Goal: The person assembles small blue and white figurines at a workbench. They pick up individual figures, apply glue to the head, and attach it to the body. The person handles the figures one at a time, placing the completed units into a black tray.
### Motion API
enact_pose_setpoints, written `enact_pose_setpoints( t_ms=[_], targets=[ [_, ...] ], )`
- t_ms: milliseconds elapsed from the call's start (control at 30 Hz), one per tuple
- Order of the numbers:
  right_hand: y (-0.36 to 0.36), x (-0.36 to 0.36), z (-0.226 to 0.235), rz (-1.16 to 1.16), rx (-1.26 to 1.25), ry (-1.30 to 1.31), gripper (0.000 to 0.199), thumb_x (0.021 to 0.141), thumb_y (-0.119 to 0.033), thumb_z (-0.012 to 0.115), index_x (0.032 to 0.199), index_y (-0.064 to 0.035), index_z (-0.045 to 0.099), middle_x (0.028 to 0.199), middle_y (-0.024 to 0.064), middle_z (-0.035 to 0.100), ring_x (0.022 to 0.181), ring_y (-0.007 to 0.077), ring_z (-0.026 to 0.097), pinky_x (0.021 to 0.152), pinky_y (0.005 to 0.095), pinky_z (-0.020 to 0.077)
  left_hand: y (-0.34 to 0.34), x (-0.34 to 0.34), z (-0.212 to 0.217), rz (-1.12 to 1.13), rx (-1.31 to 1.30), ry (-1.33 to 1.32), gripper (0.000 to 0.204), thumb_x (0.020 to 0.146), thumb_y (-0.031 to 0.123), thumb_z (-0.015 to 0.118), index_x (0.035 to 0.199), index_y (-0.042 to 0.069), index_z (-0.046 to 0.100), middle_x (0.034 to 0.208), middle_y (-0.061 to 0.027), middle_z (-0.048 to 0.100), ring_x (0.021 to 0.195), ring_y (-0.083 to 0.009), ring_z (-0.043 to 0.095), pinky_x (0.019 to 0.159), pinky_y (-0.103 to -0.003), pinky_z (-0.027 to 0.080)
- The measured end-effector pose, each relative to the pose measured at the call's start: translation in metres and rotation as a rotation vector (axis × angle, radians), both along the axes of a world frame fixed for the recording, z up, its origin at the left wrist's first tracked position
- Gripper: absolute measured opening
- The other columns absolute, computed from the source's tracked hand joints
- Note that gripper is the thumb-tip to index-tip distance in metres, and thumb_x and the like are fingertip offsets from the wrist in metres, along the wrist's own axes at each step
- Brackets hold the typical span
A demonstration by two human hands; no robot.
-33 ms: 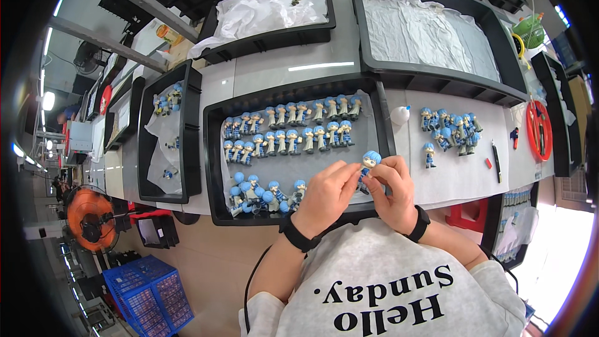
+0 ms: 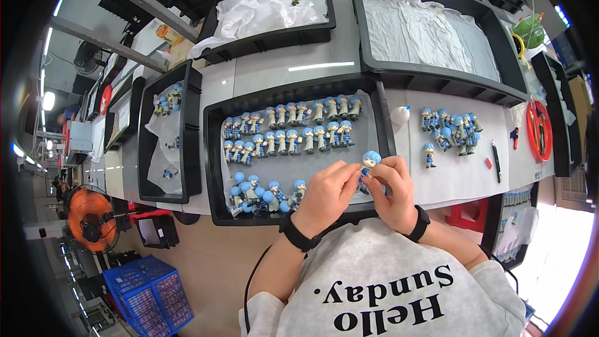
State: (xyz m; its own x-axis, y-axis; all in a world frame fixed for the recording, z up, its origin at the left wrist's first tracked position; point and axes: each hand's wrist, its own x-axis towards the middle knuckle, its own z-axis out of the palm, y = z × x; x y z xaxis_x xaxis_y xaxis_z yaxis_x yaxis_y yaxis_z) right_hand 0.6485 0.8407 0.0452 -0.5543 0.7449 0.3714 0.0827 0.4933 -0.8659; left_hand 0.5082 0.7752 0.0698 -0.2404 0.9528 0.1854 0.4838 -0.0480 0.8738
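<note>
Two bare hands meet around one small blue-haired figurine with a pale face and blue clothing (image 2: 370,160), held head-up above the near right corner of a black rectangular plastic tray (image 2: 213,156). The left hand (image 2: 326,195) pinches its left side between thumb and forefinger, the other fingers curled in. The right hand (image 2: 394,195) has thumb and forefinger closed on its right side; what its remaining fingers do is hard to tell. Black bands circle both wrists.

Inside the tray, on pale lining, two rows of similar blue-haired figurines (image 2: 293,140) lie along the far part. Nearer the left hand, a jumbled heap of more figurines and round blue pieces (image 2: 253,195) fills the near left corner.

Just beyond the tray's right wall stands a small white bottle (image 2: 399,115). Farther right, a cluster of figurines (image 2: 460,130) lies on white sheeting, a single one near it, with a slim black pen-like tool (image 2: 496,161) beyond. Left of the tray sits a narrower black tray (image 2: 191,143) with a few figurines; an orange fan (image 2: 76,212) stands past it.
</note>
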Motion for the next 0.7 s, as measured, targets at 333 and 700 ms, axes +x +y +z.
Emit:
enact_pose_setpoints(
  t_ms=[333, 700],
  targets=[
    [-0.001, 0.0, 0.0, 0.032, -0.062, 0.03, 0.018, 0.078, 0.004, 0.062, 0.093, -0.0009, 0.055, 0.087, 0.0107, 0.049, 0.072, 0.0199, 0.055, 0.061, 0.0277, 0.0513, 0.001, 0.008, -0.003, 0.101, 0.032, 0.075, 0.012, 0.073, -0.004, 0.058, 0.084, -0.004, 0.063, 0.066, -0.01, 0.059, 0.053, -0.0167, 0.057, 0.046, -0.026, 0.043],
    [0.028, 0.031, -0.035, -0.146, -0.099, 0.124, 0.036, 0.074, 0.006, 0.06, 0.102, -0.0013, 0.039, 0.089, 0.0089, 0.047, 0.072, 0.015, 0.051, 0.065, 0.0262, 0.0464, 0.0, 0.011, -0.003, 0.096, 0.039, 0.184, 0.015, 0.07, -0.006, 0.059, 0.084, -0.004, 0.063, 0.064, -0.0094, 0.057, 0.052, -0.0161, 0.055, 0.045, -0.025, 0.042]
  ],
)
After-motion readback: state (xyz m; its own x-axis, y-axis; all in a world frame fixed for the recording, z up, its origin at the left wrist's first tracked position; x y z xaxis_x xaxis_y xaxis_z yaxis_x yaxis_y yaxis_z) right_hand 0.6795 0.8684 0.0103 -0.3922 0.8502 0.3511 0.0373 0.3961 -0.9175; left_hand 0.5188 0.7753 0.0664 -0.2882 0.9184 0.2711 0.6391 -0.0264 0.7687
